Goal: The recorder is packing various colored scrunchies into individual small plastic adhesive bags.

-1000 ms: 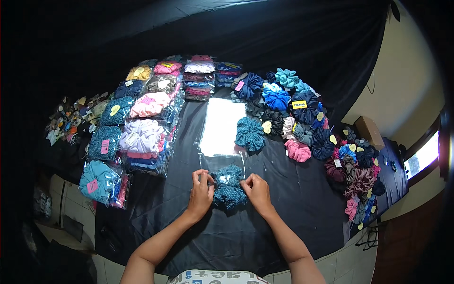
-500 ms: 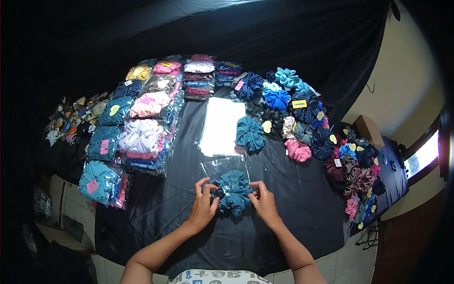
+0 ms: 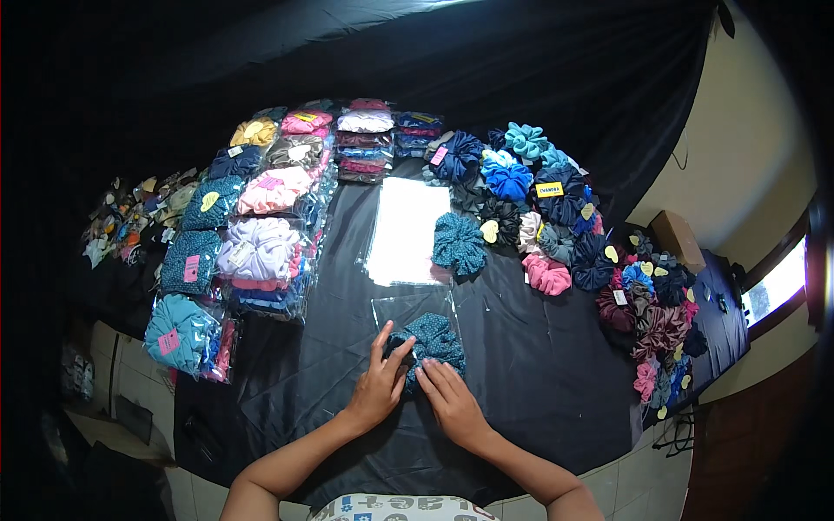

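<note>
A teal dotted scrunchie (image 3: 439, 334) lies in front of me on the black cloth, against a clear plastic bag (image 3: 414, 304); whether it is fully inside the bag I cannot tell. At its left edge, my left hand (image 3: 375, 386) is closed, fingers and thumb bent around the fabric. My right hand (image 3: 453, 406) rests on the scrunchie's lower part, fingers stretched out side by side and pressed flat. Just beyond lies a second teal dotted scrunchie (image 3: 460, 244), touching the edge of a white stack of bags or sheets (image 3: 407, 230).
Bagged scrunchies stand in piles on the left, including a lilac one (image 3: 259, 248) and a light teal one (image 3: 178, 334). Loose scrunchies, such as a pink one (image 3: 547, 274), heap on the right. A small brown box (image 3: 678, 241) sits farther right.
My right hand has moved from the scrunchie's right edge inward and down onto its lower part, its fingers flattening. My left hand stays at the left edge, fingers shifted slightly right.
</note>
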Motion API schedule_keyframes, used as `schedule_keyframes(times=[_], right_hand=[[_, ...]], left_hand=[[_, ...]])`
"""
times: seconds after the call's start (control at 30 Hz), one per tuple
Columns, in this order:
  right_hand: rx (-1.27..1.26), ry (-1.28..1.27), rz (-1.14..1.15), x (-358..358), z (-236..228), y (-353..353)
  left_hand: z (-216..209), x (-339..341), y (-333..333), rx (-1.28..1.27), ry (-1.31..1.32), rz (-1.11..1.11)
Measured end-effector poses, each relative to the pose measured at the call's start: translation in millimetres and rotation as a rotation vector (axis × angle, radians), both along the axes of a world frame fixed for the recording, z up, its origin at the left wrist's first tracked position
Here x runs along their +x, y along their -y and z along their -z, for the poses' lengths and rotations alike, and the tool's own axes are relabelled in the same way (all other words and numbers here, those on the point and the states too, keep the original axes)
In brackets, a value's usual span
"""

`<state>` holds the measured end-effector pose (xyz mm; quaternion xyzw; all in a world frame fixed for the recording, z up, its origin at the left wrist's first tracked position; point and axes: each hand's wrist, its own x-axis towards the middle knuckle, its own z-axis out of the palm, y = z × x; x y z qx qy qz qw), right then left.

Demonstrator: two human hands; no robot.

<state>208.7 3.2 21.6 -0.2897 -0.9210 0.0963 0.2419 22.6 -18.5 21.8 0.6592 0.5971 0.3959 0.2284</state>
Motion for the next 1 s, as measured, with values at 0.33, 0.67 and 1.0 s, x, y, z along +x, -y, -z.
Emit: schedule_keyframes(times=[0.33, 0.67, 1.0], right_hand=[[-0.001, 0.061, 0.024, -22.6, 8.4, -29.6], [-0.056, 0.165, 0.093, -28.6, 24.3, -33.0], [0.039, 0.068, 0.093, -50.8, 40.0, -71.8]], left_hand=[[-0.6, 1.2, 1.6, 0.001, 0.051, 0.024], [2.7, 0.2, 0.5, -0.043, 0.006, 0.028], [3.2, -3.7, 0.7, -0.083, 0.046, 0.047]])
